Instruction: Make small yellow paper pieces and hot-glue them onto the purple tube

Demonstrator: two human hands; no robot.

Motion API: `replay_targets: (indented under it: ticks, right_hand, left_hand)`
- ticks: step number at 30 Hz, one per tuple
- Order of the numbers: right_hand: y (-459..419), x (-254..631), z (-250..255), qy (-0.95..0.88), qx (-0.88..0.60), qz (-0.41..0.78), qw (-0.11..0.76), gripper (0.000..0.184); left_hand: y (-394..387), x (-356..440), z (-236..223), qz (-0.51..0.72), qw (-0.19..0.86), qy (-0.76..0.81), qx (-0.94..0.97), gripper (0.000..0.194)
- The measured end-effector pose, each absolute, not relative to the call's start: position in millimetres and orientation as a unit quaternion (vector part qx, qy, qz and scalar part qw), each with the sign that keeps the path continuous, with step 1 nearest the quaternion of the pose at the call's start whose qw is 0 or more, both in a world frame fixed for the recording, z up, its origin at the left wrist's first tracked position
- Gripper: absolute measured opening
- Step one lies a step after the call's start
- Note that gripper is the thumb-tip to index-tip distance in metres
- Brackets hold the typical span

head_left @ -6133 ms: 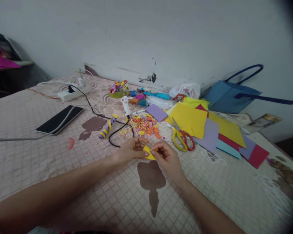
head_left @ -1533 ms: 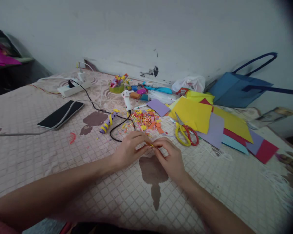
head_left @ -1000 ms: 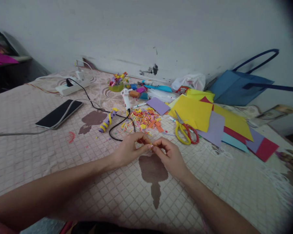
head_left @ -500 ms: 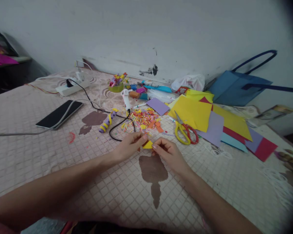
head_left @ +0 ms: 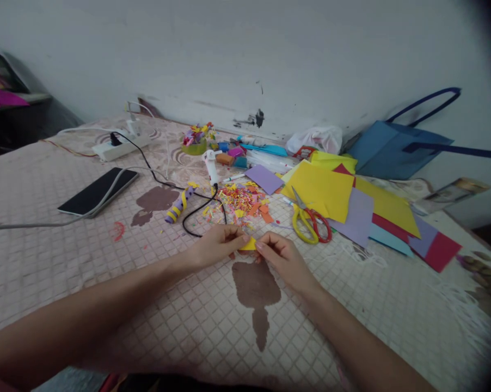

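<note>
Plain bright yellow covers the small piece [head_left: 249,245] at the centre of the frame. The worktop [head_left: 180,326] is pale pinkish beige, crossed by a diamond lattice and blotched with brown. Left of centre, a purple tube [head_left: 175,212] carries dark dots and a yellow spiral. Right of centre, the scissors [head_left: 304,229] pair one yellow handle with one red. Yellow, orange, red and pink mingle in the scraps [head_left: 239,198]; at upper right, the bag [head_left: 392,149] is blue with navy straps.

Beyond the hands [head_left: 218,245], a dim, scuffed pale wall [head_left: 213,60]; beneath them, a patterned tabletop [head_left: 196,326]; far left, a ledge [head_left: 38,99].
</note>
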State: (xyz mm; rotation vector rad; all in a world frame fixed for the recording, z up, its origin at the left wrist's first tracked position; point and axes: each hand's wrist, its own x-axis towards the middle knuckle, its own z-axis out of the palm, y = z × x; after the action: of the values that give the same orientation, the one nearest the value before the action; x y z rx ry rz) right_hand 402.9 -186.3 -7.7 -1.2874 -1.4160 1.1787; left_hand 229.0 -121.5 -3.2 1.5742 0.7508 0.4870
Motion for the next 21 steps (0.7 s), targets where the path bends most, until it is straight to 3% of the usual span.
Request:
replay_targets:
  ticks: [10,21]
  right_hand:
    - [-187.2,400.3,-10.8,-0.552,-0.492,0.53,0.415,0.028]
    - [-186.1,401.2,-11.7,-0.515,-0.51,0.516,0.456,0.026]
  left_hand:
    - [-123.1,228.4,-7.1,0.237,0.579,0.32,0.711,0.035]
    - [-123.7,227.7,-5.9,0.204,0.645,0.31,0.668,0.033]
